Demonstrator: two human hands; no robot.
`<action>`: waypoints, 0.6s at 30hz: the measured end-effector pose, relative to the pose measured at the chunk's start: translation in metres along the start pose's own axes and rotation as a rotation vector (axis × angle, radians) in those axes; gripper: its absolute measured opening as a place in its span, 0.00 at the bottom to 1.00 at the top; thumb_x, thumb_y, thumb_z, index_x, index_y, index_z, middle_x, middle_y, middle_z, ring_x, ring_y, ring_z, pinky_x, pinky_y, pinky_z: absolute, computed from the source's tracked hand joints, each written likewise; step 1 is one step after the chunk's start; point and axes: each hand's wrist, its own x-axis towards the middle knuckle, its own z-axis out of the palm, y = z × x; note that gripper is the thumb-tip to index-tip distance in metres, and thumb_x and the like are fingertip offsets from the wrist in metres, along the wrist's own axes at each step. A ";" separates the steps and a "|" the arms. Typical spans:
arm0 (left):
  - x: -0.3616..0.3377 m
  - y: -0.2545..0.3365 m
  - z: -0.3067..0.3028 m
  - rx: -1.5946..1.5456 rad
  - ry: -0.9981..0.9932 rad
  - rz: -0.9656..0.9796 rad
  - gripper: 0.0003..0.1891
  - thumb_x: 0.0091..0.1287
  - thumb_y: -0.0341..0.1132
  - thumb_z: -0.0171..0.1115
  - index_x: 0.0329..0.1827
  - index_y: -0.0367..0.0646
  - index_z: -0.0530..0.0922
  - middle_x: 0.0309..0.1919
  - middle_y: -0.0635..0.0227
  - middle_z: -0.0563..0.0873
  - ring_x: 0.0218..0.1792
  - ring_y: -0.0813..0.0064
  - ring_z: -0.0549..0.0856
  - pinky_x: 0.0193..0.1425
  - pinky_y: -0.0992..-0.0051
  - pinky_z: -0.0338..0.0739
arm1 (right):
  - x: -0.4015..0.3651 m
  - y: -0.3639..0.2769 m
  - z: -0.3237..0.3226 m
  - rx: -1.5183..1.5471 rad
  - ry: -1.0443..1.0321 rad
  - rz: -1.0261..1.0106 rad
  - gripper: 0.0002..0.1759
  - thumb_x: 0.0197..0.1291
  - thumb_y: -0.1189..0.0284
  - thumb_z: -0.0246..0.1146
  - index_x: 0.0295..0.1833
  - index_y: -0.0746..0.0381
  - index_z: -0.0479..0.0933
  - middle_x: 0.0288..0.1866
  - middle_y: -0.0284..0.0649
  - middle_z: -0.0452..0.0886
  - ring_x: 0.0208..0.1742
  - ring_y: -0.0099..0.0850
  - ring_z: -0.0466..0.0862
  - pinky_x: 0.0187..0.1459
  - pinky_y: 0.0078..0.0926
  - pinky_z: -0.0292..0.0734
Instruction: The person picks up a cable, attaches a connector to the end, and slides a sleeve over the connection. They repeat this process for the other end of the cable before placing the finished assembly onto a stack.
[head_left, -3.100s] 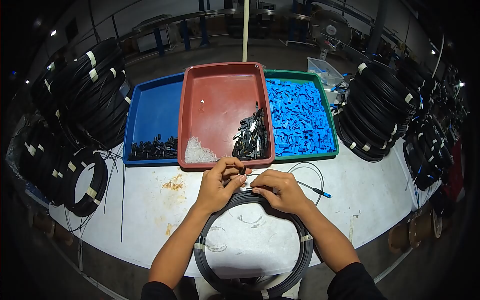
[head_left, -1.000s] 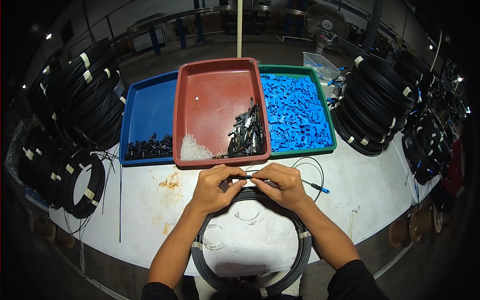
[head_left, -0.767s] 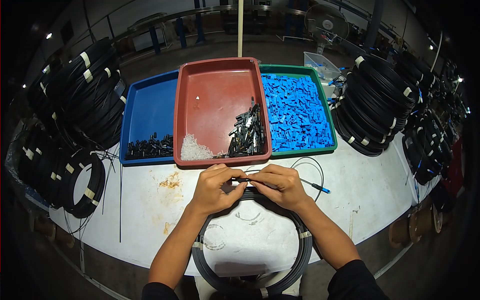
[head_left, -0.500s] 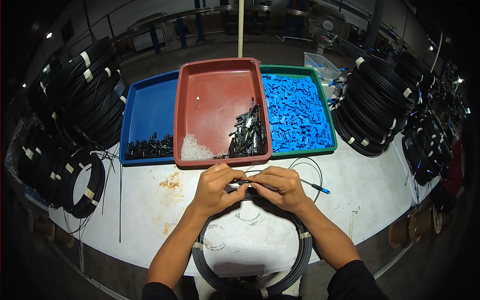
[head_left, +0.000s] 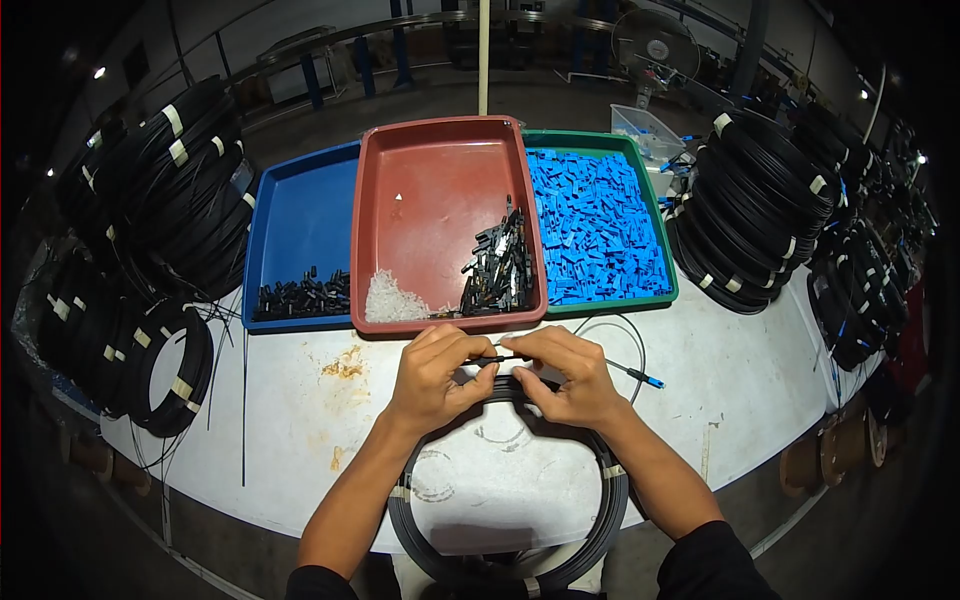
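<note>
White bench [head_left: 300, 400] below you, stacked coils [head_left: 170, 180] far left, then blue tray [head_left: 300, 220], red tray [head_left: 430, 180] and green tray [head_left: 610, 306] in a row. Your left hand [head_left: 430, 380] pinches a small black piece [head_left: 488, 358]. Your right hand [head_left: 570, 380], fingertips meeting it, nips the thin cable [head_left: 620, 330]. Both hover over the near coil [head_left: 399, 515]. Looks like you're fitting piece to cable end; next calls for true alignment and a steady push.
</note>
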 end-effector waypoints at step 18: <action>-0.002 0.005 0.001 -0.151 -0.044 -0.136 0.10 0.56 0.26 0.76 0.40 0.37 0.87 0.33 0.62 0.90 0.34 0.66 0.86 0.41 0.69 0.79 | -0.003 -0.001 0.000 -0.117 0.011 -0.121 0.18 0.49 0.84 0.73 0.48 0.65 0.82 0.51 0.46 0.86 0.45 0.42 0.90 0.46 0.33 0.88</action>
